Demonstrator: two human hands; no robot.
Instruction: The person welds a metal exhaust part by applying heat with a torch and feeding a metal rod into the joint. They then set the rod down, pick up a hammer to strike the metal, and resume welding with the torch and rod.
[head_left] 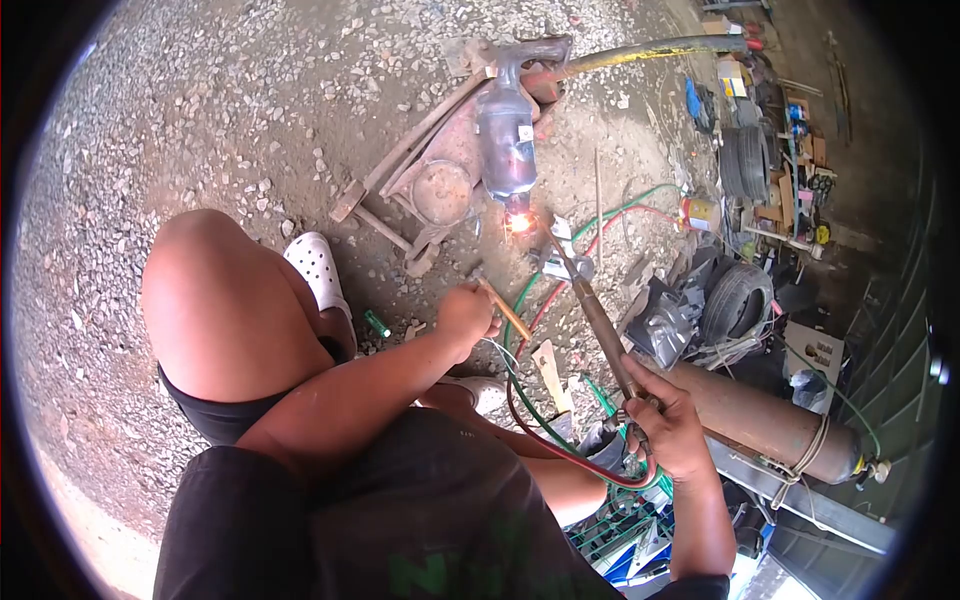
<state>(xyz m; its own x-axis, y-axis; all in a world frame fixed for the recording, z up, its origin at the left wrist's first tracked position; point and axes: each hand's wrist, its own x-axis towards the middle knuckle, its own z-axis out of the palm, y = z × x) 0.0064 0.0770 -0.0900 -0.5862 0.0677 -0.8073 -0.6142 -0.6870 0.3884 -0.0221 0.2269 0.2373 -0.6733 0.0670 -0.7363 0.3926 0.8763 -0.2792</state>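
My right hand (665,420) is wrapped around the handle of a gas torch (605,325), its thumb stretched along the body near the valves. The torch nozzle points up and left at a bright glowing spot (519,222) on the lower end of a grey metal exhaust canister (507,140). That canister lies on a rusty metal frame (440,165) on the ground. In my left hand (466,318) is a tool with a wooden handle (507,310), apparently a small hammer, below the glowing end. A red hose (545,430) and a green hose (525,395) run to the torch.
A brown gas cylinder (770,420) lies tied with rope at the right. Tyres (738,303), boxes and scrap line that side. A yellow-black pipe (650,50) stretches from the frame. A green lighter-like object (377,323) lies on the gravel (250,120) near my white clog (313,265).
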